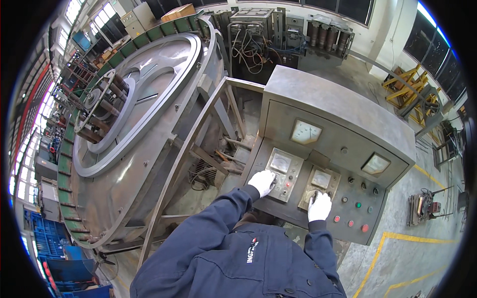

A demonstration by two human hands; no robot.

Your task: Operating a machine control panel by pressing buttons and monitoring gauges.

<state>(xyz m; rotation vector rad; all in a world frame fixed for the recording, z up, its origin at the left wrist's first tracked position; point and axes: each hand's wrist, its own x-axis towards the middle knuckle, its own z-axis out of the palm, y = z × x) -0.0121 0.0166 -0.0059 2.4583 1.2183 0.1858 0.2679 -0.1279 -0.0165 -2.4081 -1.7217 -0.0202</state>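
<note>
A grey metal control console [338, 102] stands in front of me, with two small control modules on its sloping panel. In a white glove, my left hand [262, 184] is closed at the dark knob of the left module [283, 171], which carries a dial and small red lights. My right hand [319, 206], also gloved in white, has its fingers closed round a dark knob [312, 195] on the right module [323, 178]. My fingers partly hide both knobs. Right of that hand sit a green push button [358, 204] and several red ones, including a red button [365, 228].
A large round metal machine table [159, 144] with a raised ring fills the left side. A metal frame rail [184, 154] runs between it and me. Loose cables hang from equipment [251, 47] at the back. Yellow stands [407, 89] and a floor line [380, 253] lie right.
</note>
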